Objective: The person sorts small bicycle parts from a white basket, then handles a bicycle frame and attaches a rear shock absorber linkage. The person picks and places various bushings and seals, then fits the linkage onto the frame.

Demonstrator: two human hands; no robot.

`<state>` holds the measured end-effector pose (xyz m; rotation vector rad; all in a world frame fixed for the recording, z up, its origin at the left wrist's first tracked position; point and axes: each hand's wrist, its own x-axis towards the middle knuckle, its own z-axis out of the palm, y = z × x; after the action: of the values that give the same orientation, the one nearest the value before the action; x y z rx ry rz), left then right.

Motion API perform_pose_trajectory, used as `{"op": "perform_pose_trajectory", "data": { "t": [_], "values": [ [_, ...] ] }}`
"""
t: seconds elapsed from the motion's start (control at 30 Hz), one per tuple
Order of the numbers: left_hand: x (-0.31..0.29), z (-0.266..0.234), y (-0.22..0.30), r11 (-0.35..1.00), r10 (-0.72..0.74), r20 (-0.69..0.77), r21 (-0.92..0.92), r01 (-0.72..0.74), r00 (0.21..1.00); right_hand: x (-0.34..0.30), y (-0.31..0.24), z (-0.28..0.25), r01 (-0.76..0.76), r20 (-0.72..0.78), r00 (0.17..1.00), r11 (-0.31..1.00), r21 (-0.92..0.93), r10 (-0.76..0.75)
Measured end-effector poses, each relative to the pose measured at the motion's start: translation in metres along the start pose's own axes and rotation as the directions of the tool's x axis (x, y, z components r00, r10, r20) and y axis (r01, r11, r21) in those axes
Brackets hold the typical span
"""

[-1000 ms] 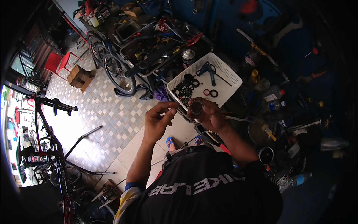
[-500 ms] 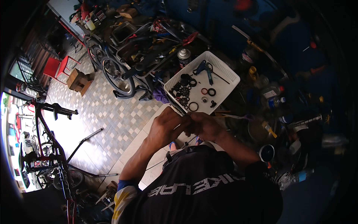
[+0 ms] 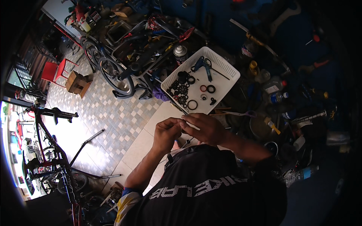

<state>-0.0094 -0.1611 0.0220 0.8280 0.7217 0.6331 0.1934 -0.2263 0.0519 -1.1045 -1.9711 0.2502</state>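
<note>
Both hands meet just in front of my body, by the near edge of a white plastic basket. My left hand is closed, its fingertips pinched against those of my right hand. Whatever sits between the fingertips is too small or too covered to make out. In the basket, small black round parts lie heaped on the left. A black ring, a reddish ring, a larger thin ring and a blue-handled tool lie there too.
A spray can stands by the basket's far left corner. Tools and bottles crowd the bench on the right. Bicycle wheels, a wooden stool and a red chair are on the tiled floor; a bike frame hangs at left.
My hands have shifted slightly; the right fingers are now more stretched out over the left fingertips. The view has moved a little, so the basket appears higher and further left.
</note>
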Motion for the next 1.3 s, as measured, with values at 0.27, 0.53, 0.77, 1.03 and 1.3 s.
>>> {"op": "perform_pose_trajectory", "data": {
  "t": [0.27, 0.53, 0.77, 1.03, 1.3],
  "values": [
    [-0.005, 0.004, 0.019, 0.490, 0.509, 0.270, 0.691, -0.532, 0.818, -0.011, 0.004, 0.023, -0.617, 0.596, 0.614, -0.156, 0.771, 0.517],
    [-0.008, -0.010, -0.010, 0.795, 0.372, 0.057, 0.496, -0.350, 0.927, -0.009, -0.005, 0.027, -0.441, 0.159, 0.872, 0.599, 0.668, 0.463],
    [-0.004, -0.005, -0.004, 0.971, 0.135, -0.052, 0.205, -0.122, 0.989, -0.007, 0.000, 0.024, -0.160, -0.021, 0.986, 0.969, 0.188, 0.167],
    [-0.003, -0.005, 0.005, 0.482, 0.476, 0.238, 0.735, -0.477, 0.847, -0.014, 0.005, 0.032, -0.579, 0.652, 0.569, -0.319, 0.750, 0.500],
    [0.001, -0.010, 0.003, 0.976, 0.088, -0.001, 0.202, -0.086, 0.996, -0.002, 0.009, 0.022, 0.163, -0.046, 0.983, 0.961, -0.222, -0.177]
  ]
}}
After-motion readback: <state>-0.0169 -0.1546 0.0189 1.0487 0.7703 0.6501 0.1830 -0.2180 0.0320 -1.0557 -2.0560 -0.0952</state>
